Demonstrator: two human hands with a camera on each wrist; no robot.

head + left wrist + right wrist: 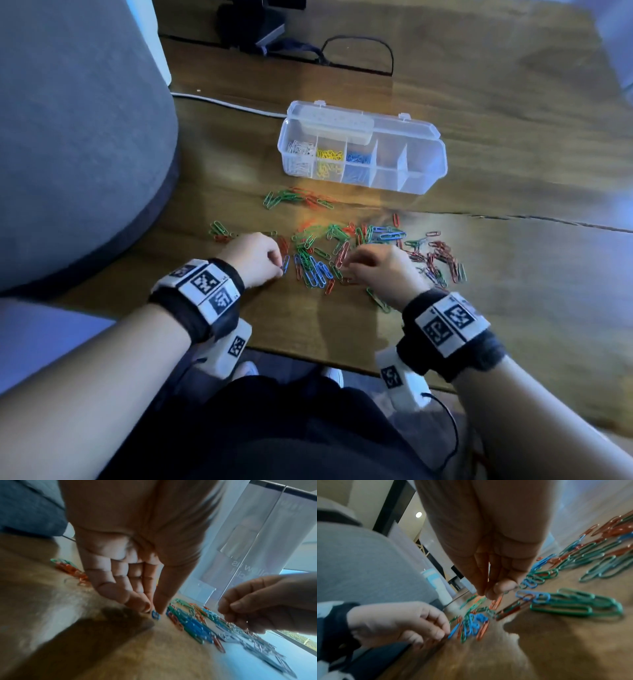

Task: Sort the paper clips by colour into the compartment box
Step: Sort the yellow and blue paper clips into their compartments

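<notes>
Here, on a wooden table (479, 260) beside a grey chair (75, 137), left grip (255, 257) pinches a blue clip (285, 264) — right grip (376, 267) unclear.

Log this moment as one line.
left hand: pinching blue paper clip on wooden table | right hand: over pile, grip unclear | clear plastic compartment box: open

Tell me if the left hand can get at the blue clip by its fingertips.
Probably yes: the left hand already has thumb and finger on the blue clip, which lies apart from the pile.
</notes>
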